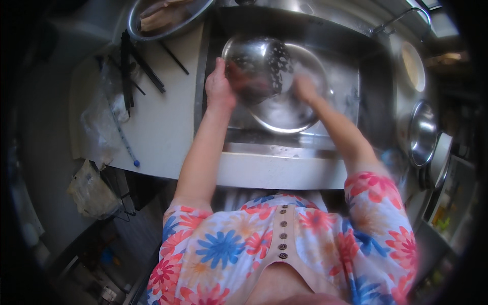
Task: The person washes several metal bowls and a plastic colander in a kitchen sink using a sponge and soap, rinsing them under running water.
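Note:
My left hand (220, 85) grips the left rim of a shiny metal colander (249, 53), thumb on the outside. The colander is tilted over a round metal basin (287, 127), and a row of holes shows along its right part. Inside the basin lies something pale and smeared, perhaps water. My right hand (305, 89) is over the basin, just right of the colander, so blurred by motion that its fingers do not show. Both stand in a steel sink (345, 96).
Left of the sink, several black sticks (147, 68) and a clear plastic bag (99, 122) lie on the white counter (170, 119). A metal bowl with pale brown pieces (168, 18) stands at the back left. A faucet (401, 20) and a steel bowl (423, 133) are at right.

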`<state>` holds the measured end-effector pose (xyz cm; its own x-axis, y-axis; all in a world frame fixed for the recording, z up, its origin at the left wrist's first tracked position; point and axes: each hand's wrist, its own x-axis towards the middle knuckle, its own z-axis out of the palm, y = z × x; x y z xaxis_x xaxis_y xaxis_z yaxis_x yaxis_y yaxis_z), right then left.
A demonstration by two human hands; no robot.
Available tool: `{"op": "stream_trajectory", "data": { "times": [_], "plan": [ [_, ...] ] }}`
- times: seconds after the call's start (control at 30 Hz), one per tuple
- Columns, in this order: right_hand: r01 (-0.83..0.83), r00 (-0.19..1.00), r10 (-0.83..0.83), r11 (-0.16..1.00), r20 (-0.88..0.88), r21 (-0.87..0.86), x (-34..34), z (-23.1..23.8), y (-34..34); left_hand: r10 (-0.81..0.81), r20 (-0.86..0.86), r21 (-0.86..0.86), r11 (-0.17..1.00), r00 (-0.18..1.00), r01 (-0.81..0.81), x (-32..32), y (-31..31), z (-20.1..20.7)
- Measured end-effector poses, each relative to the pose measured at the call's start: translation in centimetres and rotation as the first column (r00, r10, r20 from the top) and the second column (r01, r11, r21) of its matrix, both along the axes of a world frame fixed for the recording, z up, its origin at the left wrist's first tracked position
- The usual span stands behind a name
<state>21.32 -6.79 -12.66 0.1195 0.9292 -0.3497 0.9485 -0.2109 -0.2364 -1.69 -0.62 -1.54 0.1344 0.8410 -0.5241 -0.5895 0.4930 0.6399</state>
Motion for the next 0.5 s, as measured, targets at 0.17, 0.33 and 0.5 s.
{"op": "stream_trajectory", "data": {
  "times": [0.17,0.33,0.5],
  "plan": [
    [0.492,0.274,-0.227,0.868,-0.934,-0.066,0.7,11.8,3.9,-0.112,-0.079,0.053,0.992,0.991,0.116,0.8,-0.8,-1.9],
    [-0.167,0.796,0.535,0.644,-0.283,0.747,-6.8,13.0,3.2,-0.137,-0.158,0.064,0.987,0.978,0.148,2.9,-1.0,-2.2],
    [-0.448,0.703,0.703,0.553,-0.106,0.702,-8.0,9.7,-4.6,-0.104,0.004,-0.096,0.99,0.995,0.104,1.7,-0.8,-2.9]
  ]
}}
